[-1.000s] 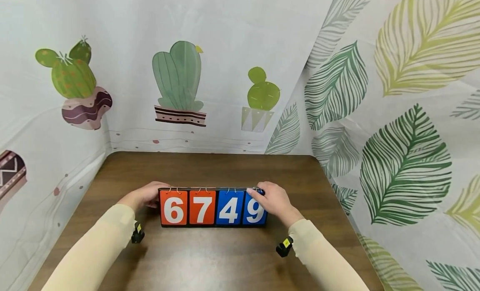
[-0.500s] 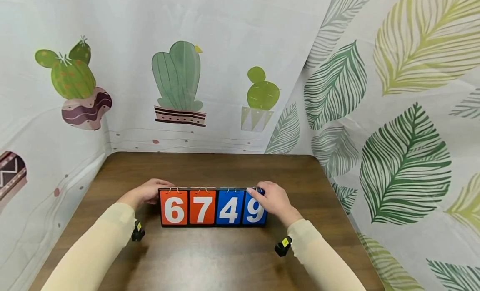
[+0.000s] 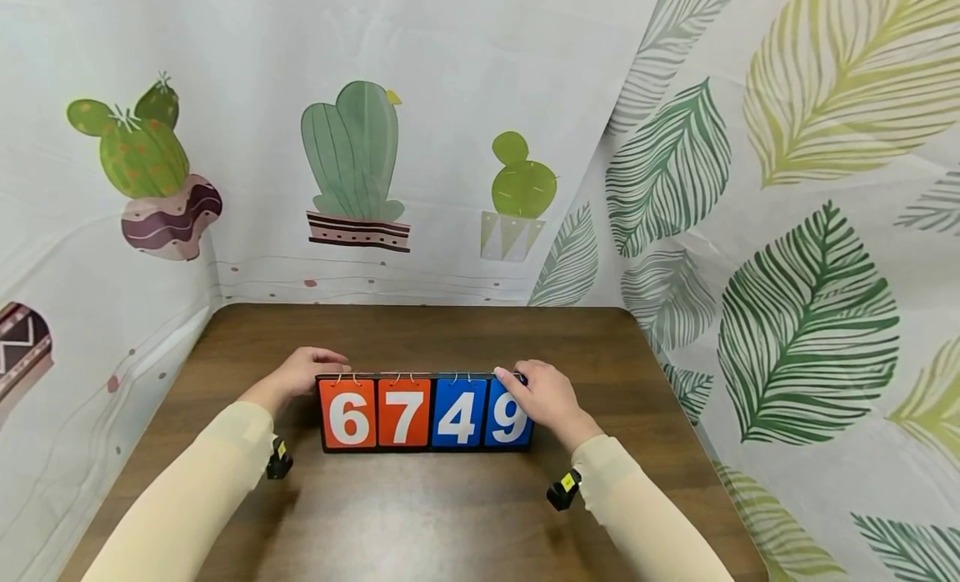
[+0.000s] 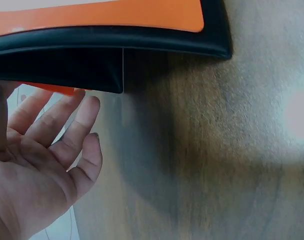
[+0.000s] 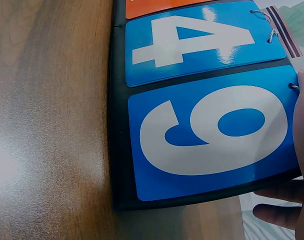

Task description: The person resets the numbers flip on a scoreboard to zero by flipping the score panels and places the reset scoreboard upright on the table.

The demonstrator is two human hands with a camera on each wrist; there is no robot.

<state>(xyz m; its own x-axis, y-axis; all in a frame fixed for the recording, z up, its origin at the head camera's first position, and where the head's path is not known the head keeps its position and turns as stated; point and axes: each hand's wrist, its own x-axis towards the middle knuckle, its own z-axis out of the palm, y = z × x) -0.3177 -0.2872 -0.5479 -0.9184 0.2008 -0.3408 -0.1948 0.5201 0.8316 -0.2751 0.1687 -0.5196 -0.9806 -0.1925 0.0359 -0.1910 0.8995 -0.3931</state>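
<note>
A flip scoreboard (image 3: 406,412) stands upright on the table, its ringed number cards reading 6 and 7 on red, 4 and 9 on blue. My right hand (image 3: 553,397) grips its upper right corner, thumb over the top at the front, fingers behind. At the upper left corner is my left hand (image 3: 298,372), its fingers reaching behind the top edge. The left wrist view shows those fingers loosely extended beside the hollow black stand (image 4: 67,65), close to a bit of red card (image 4: 51,88) at the back; whether they touch it I cannot tell.
The brown wooden table (image 3: 405,515) has rounded far corners. Behind it hangs a white curtain (image 3: 450,65) printed with cacti, and a leaf-patterned one (image 3: 825,315) is to the right. Black cameras sit at both wrists.
My left hand has risen along the scoreboard's left side, its fingers now above and behind the top edge. The right hand keeps its grip, and the shown numbers stay the same.
</note>
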